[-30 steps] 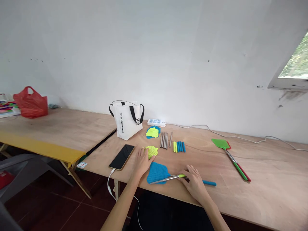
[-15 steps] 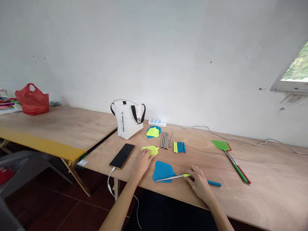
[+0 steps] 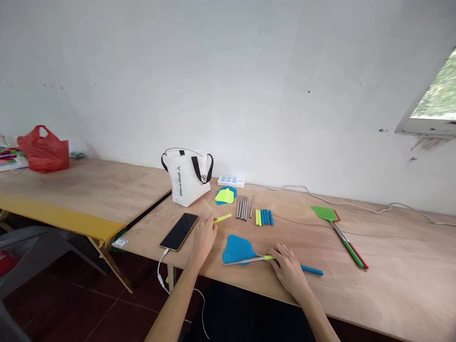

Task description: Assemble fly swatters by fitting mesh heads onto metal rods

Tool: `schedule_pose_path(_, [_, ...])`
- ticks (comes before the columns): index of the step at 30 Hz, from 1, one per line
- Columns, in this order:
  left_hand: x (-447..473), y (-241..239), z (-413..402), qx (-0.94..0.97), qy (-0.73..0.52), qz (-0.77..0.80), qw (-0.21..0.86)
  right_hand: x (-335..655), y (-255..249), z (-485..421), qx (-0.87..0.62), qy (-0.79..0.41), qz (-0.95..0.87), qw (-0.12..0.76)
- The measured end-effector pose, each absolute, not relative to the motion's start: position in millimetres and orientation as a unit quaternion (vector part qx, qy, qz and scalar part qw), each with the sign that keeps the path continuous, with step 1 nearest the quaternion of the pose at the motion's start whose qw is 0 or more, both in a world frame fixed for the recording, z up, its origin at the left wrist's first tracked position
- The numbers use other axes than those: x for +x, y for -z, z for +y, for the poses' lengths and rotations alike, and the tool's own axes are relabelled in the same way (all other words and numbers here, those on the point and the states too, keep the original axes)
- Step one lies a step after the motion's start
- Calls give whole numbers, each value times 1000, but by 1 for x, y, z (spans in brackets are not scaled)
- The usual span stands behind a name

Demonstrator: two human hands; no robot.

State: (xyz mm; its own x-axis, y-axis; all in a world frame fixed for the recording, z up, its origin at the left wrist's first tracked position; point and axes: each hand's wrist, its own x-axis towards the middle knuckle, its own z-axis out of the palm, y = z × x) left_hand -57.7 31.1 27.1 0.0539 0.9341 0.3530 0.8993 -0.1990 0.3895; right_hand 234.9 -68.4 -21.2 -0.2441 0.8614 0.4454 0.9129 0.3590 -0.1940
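Note:
My left hand [image 3: 205,235] pinches a yellow-green fly swatter head [image 3: 223,218], now seen nearly edge-on and partly hidden by the fingers. My right hand [image 3: 285,265] is closed around the yellow-green grip of a metal rod [image 3: 245,261], whose bare end points left. Beneath that rod lies a blue fly swatter [image 3: 238,248] with its blue handle [image 3: 311,270] sticking out to the right of my hand. Behind them lie several loose metal rods [image 3: 242,208] and a row of yellow and blue grips [image 3: 264,217]. More swatter heads [image 3: 224,195] are stacked at the back.
A phone [image 3: 179,231] on a white cable lies left of my left hand. Behind it stand a white bag [image 3: 187,183] and a power strip [image 3: 231,181]. Green and red fly swatters [image 3: 347,242] lie at the right. A red plastic bag [image 3: 46,152] sits on the left table.
My left hand has lifted the yellow-green swatter head from lying flat on the table and tilted it edge-on, drawing slightly left. My right hand keeps its hold on the rod's grip.

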Motion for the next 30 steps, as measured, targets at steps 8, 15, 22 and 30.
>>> schedule_pose_path(8, [-63, -29, 35, 727, -419, 528, 134, 224, 18, -73, -542, 125, -801, 222])
schedule_pose_path(15, [-60, -41, 35, 608, -542, 427, 393, 215, 15, -75, -520, 137, -803, 258])
schedule_pose_path(22, [-40, -51, 23, 465, -609, 354, 536, 226, 16, -75, -566, 72, -737, 362])
schedule_pose_path(30, [-34, -57, 19, 413, -639, 307, 572, 226, 14, -76, -589, -35, -671, 449])
